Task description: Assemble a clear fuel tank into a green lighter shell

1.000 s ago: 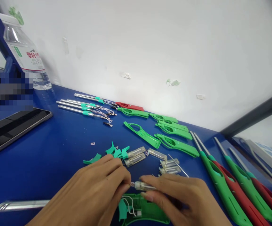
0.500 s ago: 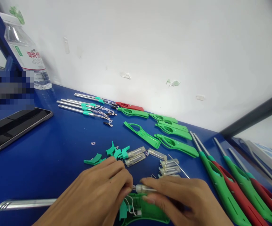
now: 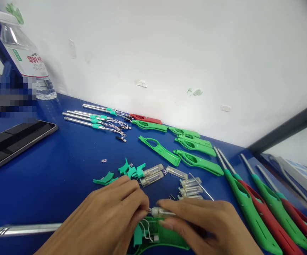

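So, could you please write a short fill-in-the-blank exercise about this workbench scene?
1. Both hands, left hand and right hand, pinch a small clear ____.
2. The table is ____ in colour.
3. A dark tablet lies on the person's ____ side.
4. The water bottle stands against the ____.

Missing words: tube; blue; left; wall

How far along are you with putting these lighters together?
Several finished lighters lie at the right. In hand: both hands, left and right, hold a clear tank over an open green shell. Still loose: empty green shells, metal tubes and spare tanks.
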Available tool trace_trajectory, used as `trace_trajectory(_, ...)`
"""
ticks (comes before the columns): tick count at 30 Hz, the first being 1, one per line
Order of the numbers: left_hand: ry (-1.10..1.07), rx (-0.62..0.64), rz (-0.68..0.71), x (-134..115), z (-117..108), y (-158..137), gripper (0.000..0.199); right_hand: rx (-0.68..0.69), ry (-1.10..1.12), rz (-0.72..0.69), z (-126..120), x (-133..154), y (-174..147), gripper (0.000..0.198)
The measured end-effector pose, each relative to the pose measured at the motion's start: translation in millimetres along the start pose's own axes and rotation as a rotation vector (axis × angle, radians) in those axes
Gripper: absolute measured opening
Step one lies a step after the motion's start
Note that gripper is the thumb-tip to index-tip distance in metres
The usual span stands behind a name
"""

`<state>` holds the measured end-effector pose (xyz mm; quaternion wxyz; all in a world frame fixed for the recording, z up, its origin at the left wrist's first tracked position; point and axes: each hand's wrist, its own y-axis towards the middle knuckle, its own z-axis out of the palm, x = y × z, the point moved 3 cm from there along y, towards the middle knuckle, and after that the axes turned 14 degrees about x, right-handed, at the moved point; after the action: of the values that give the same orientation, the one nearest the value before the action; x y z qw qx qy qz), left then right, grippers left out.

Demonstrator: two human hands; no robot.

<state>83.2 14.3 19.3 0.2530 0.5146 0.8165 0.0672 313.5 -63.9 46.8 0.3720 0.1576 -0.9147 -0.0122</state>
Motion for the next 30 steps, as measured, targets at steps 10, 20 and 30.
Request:
trace_trajectory(10, 0.054, 0.051, -0.103, -1, 1, 3, 0.018, -0.002, 0.012, -0.006, -2, 1, -3, 0.03)
trace_trajectory(20, -0.007, -0.084, -0.054, -7, -12, 3, 0.037, 0.004, -0.02, 0.02, 0, -2, -1, 0.023)
trace_trajectory(30, -0.004, -0.092, 0.009, 5, -6, 0, 0.029, 0.095, -0.159, 0.127, -5, 1, -3, 0.028)
